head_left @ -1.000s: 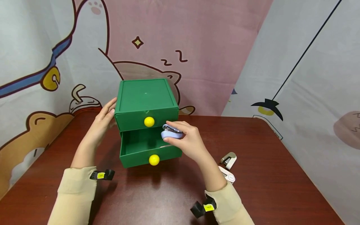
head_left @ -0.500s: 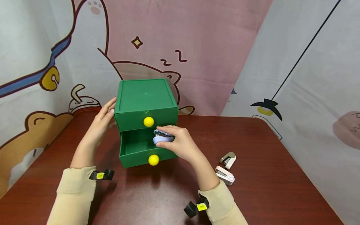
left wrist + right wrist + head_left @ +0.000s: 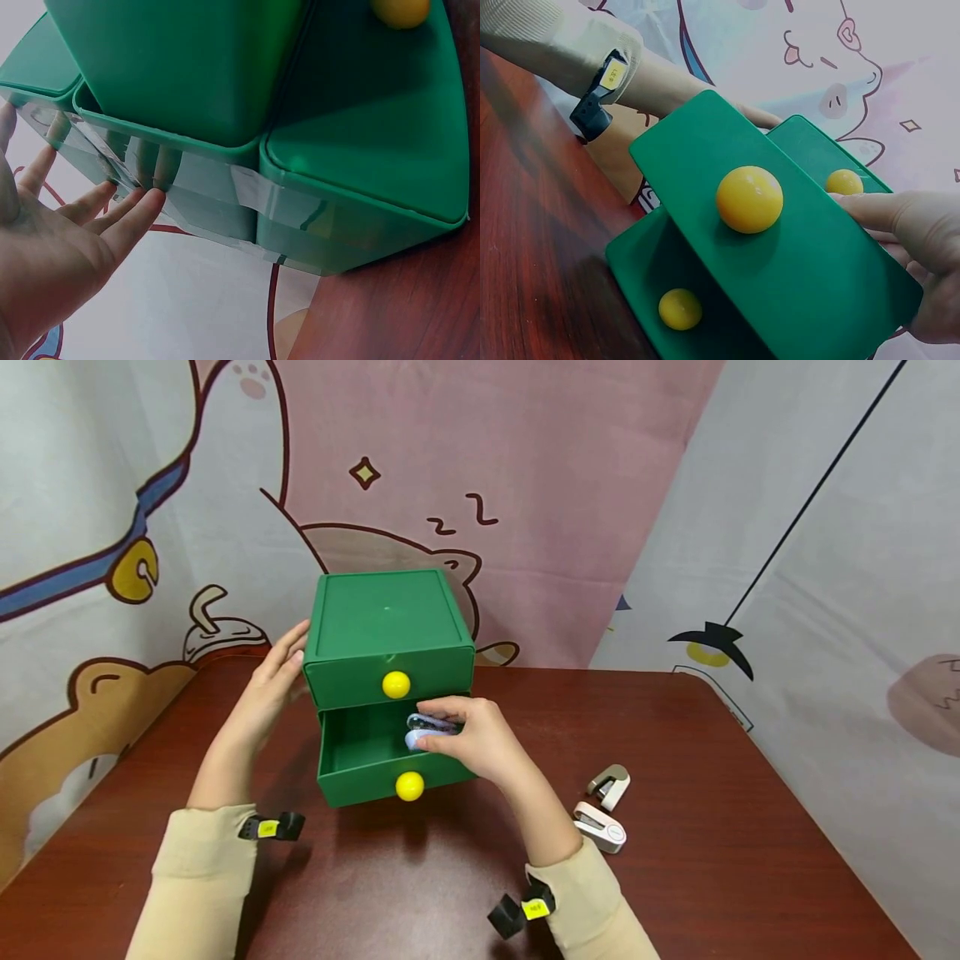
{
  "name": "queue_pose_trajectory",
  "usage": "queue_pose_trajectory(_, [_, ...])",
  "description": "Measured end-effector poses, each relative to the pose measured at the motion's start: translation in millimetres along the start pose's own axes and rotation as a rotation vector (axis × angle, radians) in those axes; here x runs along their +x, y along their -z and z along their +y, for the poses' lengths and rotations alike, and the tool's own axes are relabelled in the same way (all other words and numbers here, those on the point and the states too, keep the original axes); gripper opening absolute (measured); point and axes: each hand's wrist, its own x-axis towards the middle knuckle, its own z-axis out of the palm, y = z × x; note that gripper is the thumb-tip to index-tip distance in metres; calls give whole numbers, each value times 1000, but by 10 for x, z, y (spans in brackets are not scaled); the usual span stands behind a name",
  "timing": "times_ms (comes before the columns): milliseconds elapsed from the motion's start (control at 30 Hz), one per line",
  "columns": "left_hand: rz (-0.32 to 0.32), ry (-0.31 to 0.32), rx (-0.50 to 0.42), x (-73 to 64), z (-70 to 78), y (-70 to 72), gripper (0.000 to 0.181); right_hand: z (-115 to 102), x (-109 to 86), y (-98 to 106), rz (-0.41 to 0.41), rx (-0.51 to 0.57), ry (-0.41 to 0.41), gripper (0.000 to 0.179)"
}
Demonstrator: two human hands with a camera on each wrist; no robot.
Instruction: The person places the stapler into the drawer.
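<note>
A green drawer cabinet (image 3: 386,614) stands on the table, its middle drawer (image 3: 352,789) pulled out. My left hand (image 3: 273,685) rests against the cabinet's left side; in the left wrist view the fingers of that hand (image 3: 67,251) are spread, with tips at the wall. Over the pulled-out drawer, my right hand (image 3: 480,739) pinches a small light-purple stapler (image 3: 423,727) between thumb and fingers. The drawer front hides the stapler in the right wrist view, where part of the right hand (image 3: 930,247) shows behind the drawer's edge. Whether the stapler touches the drawer floor I cannot tell.
To the right on the brown table (image 3: 712,827) lie a white stapler (image 3: 600,827) and a grey-and-white stapler (image 3: 611,785). A yellow knob (image 3: 410,786) sticks out from the drawer front. A printed cloth (image 3: 562,485) hangs behind the table.
My right hand has moved left and slightly down with the light-purple stapler, from the drawer's right side to further in over it. The left hand has stayed against the cabinet.
</note>
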Motion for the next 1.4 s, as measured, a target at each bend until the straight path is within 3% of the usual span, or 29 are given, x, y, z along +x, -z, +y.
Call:
queue_pose_trajectory(233, [-5, -1, 1, -2, -6, 4, 55, 4, -18, -4, -1, 17, 14, 37])
queue_pose_trajectory(867, [-3, 12, 23, -4, 10, -8, 56, -22, -266, 166, 107, 93, 196, 35])
queue_pose_trajectory(1133, [-3, 15, 19, -7, 16, 0, 56, 96, -428, 369, 120, 17, 254, 40])
queue_pose_trajectory(1400, [-6, 22, 13, -5, 14, -5, 56, 255, -582, 590, 72, -67, 195, 47])
